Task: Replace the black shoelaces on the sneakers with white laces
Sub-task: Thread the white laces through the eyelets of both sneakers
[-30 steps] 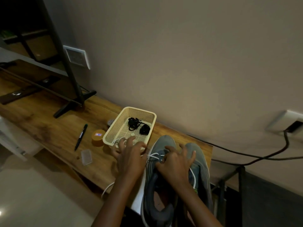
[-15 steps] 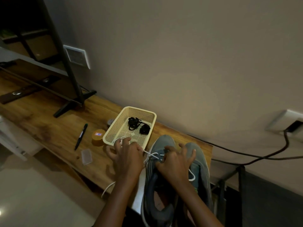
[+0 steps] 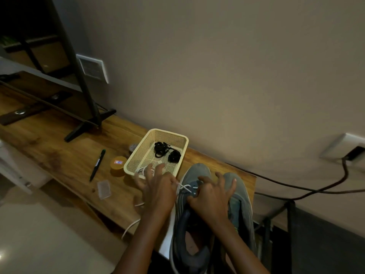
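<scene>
Left hand [image 3: 158, 191] pinches the white lace [image 3: 184, 187], drawing it taut from the near grey sneaker [image 3: 189, 230] on the wooden surface [image 3: 65, 159]. Right hand [image 3: 212, 196], fingers spread, presses the tongue. Black laces [image 3: 162, 149] lie in the basket [image 3: 138, 153].

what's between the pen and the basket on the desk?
Head view: an orange round container stands between the pen and the basket, close against the basket.

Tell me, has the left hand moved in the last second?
Yes. The left hand has slid slightly away from the cream mesh plastic basket, toward the grey sneaker.
</scene>
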A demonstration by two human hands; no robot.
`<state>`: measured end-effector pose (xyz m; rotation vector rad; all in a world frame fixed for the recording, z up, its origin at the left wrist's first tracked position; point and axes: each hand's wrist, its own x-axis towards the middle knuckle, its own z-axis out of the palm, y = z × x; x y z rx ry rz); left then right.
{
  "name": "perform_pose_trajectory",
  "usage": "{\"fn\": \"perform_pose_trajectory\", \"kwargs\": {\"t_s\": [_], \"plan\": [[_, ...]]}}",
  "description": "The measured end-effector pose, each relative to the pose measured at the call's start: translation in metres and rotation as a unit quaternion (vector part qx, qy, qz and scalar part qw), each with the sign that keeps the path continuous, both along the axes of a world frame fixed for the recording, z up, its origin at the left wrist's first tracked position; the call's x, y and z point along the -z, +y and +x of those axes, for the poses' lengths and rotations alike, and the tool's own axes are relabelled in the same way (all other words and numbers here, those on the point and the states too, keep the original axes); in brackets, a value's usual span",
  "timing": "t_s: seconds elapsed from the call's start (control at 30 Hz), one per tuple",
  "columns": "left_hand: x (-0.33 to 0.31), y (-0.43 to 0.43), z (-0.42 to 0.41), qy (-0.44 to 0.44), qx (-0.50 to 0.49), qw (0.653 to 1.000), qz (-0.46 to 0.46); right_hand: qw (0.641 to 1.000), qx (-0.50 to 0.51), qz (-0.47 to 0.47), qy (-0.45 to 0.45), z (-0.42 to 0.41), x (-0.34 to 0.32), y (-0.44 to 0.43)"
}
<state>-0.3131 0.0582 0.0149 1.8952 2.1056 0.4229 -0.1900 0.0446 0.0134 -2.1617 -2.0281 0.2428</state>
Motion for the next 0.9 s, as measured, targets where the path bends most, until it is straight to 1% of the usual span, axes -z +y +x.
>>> {"fn": "perform_pose_trajectory", "kwargs": {"t_s": [0.07,0.13,0.23,0.3,0.37,0.53,0.63,0.7,0.73,0.77,0.83,0.9], "plan": [[-0.002,0.002,-0.012,-0.035,-0.057,0.998,0.004,1.0,-0.003,0.001,0.0,0.001,0.0,0.0],[-0.001,0.002,-0.018,-0.05,-0.063,0.997,0.01,1.0,-0.005,0.001,0.002,0.001,0.0,0.0],[0.0,-0.001,-0.01,-0.042,0.011,0.999,0.019,1.0,-0.008,0.004,0.006,0.001,0.0,-0.001],[0.001,-0.003,0.001,-0.015,0.067,0.997,0.015,1.0,-0.009,0.008,0.009,0.001,0.001,0.0],[0.003,-0.004,0.009,0.013,0.089,0.996,-0.003,1.0,-0.008,0.015,0.009,0.002,0.002,0.0],[0.003,-0.003,0.007,0.01,0.048,0.999,-0.015,0.999,-0.006,0.044,0.018,0.007,0.013,-0.005],[0.002,0.0,-0.003,0.002,-0.005,1.0,-0.014,0.997,-0.003,0.068,0.034,0.008,0.017,-0.007],[0.003,0.002,-0.01,-0.008,-0.035,0.999,-0.006,0.998,-0.005,0.065,0.025,0.008,0.017,-0.006],[0.004,0.002,-0.012,-0.012,-0.035,0.999,-0.002,0.998,-0.006,0.065,0.022,0.008,0.018,-0.006],[0.005,0.001,-0.012,-0.017,-0.021,1.0,0.001,0.998,-0.005,0.067,0.02,0.009,0.018,-0.005],[0.007,-0.001,-0.006,-0.018,0.042,0.999,0.011,0.997,-0.005,0.074,0.023,0.008,0.018,-0.005],[0.007,-0.004,0.005,-0.002,0.092,0.996,0.011,0.996,-0.005,0.087,0.03,0.007,0.018,-0.006]]}}
